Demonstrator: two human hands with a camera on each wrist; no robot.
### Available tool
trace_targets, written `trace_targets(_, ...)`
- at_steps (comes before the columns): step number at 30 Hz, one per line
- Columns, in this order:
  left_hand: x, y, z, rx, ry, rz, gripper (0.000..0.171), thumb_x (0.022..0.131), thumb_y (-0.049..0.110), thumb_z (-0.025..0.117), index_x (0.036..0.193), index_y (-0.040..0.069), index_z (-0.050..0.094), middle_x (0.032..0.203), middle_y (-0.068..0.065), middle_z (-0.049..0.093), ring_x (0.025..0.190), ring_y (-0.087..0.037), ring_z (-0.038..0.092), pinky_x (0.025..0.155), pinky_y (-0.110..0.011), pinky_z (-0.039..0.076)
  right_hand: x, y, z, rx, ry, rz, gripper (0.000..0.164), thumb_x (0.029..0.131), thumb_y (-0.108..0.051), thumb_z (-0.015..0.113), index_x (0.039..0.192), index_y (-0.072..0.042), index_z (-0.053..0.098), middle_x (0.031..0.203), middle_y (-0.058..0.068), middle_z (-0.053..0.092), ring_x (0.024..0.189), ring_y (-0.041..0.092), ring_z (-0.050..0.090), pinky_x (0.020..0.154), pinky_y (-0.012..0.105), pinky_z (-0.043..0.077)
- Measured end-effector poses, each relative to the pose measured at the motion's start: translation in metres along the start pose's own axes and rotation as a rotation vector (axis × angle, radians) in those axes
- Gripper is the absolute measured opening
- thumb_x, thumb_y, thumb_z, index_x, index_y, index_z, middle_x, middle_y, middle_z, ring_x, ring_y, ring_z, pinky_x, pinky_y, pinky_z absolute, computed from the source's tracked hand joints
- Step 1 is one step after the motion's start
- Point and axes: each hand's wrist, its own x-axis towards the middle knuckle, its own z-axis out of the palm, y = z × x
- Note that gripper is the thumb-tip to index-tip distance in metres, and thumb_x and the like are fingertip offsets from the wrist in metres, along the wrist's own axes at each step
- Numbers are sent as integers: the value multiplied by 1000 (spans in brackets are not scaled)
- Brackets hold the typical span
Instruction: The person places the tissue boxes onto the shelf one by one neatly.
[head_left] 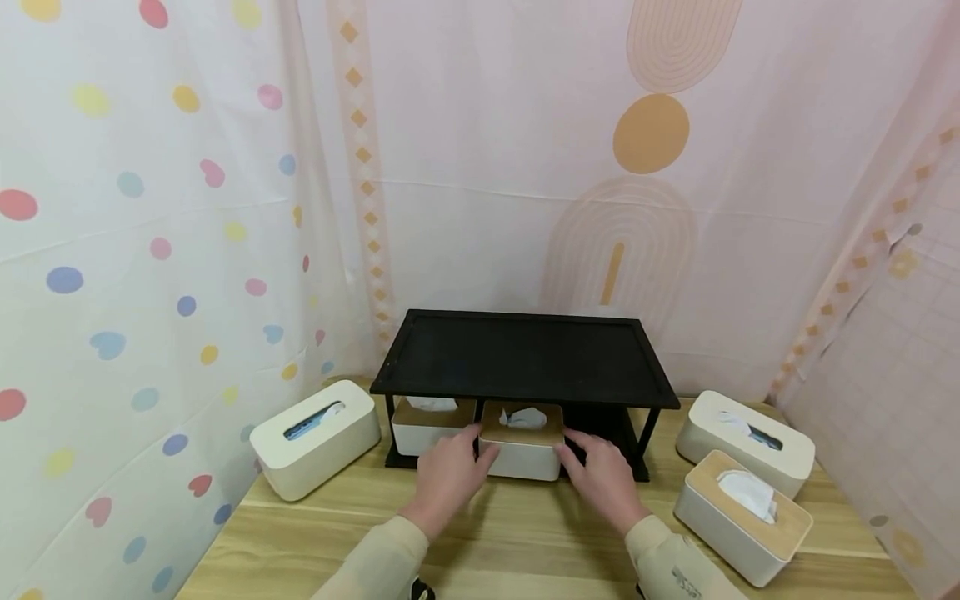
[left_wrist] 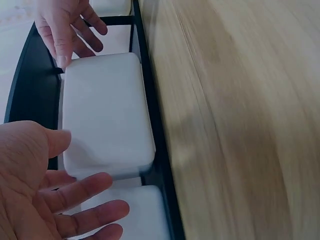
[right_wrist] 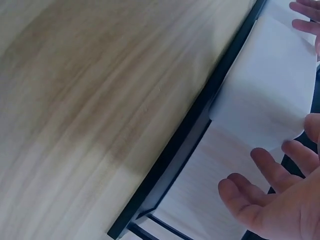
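A white tissue box with a wood-look lid [head_left: 519,461] sits in the front middle of a black rack [head_left: 525,354], under its top shelf. A tuft of tissue sticks out of its slot. My left hand [head_left: 450,475] is at the box's left end, its thumb by the edge and its fingers spread in the left wrist view. Opposite it, my right hand [head_left: 600,479] has its fingertips right at the right end, the other fingers loosely extended. Beside the left hand, a second wood-lidded tissue box [head_left: 420,440] stands in the rack's left part.
On the wooden table [head_left: 525,558], an all-white tissue box [head_left: 318,446] stands left of the rack. To the right are another all-white tissue box [head_left: 742,442] and, nearer, a wood-lidded one [head_left: 738,525]. Patterned curtains [head_left: 465,125] hang behind and at the sides.
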Motion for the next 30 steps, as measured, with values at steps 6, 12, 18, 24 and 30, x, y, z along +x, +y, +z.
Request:
trace_targets(6, -9, 0, -11, 137, -45, 69, 46, 102, 48, 71, 137, 18, 74, 47, 3, 44, 40, -13, 37, 40, -29, 30, 2, 1, 2, -19, 85, -52, 34, 103, -32, 73, 131, -14, 78, 130, 16, 76, 120, 41, 72, 95, 59, 60)
trace_targets(12, -13, 0, -16, 193, -84, 126, 51, 101, 48, 72, 143, 19, 69, 45, 4, 39, 40, -12, 32, 40, -28, 25, 5, 0, 0, -37, 112, -86, 30, 102, -30, 75, 125, -13, 81, 128, 15, 77, 118, 40, 72, 94, 59, 60)
trace_targets(18, -13, -5, -15, 173, -129, 118, 58, 100, 46, 74, 149, 17, 64, 47, 4, 41, 41, -12, 35, 40, -28, 27, 7, 0, 2, -83, 62, -97, 31, 104, -31, 72, 129, -14, 79, 130, 13, 77, 120, 40, 72, 96, 59, 60)
trace_targets(24, -11, -10, -13, 167, -159, 114, 64, 100, 47, 74, 153, 15, 57, 49, 4, 43, 42, -12, 38, 40, -27, 29, 10, 0, 3, -119, -11, -102, 38, 106, -32, 69, 140, -14, 73, 134, 15, 75, 122, 44, 69, 100, 62, 56)
trace_targets(30, -7, -10, -10, 162, -175, 105, 66, 100, 46, 75, 154, 12, 56, 51, 3, 46, 42, -12, 41, 40, -28, 32, 11, 0, 1, -141, -79, -99, 43, 106, -30, 68, 146, -14, 67, 138, 19, 72, 121, 46, 68, 98, 63, 56)
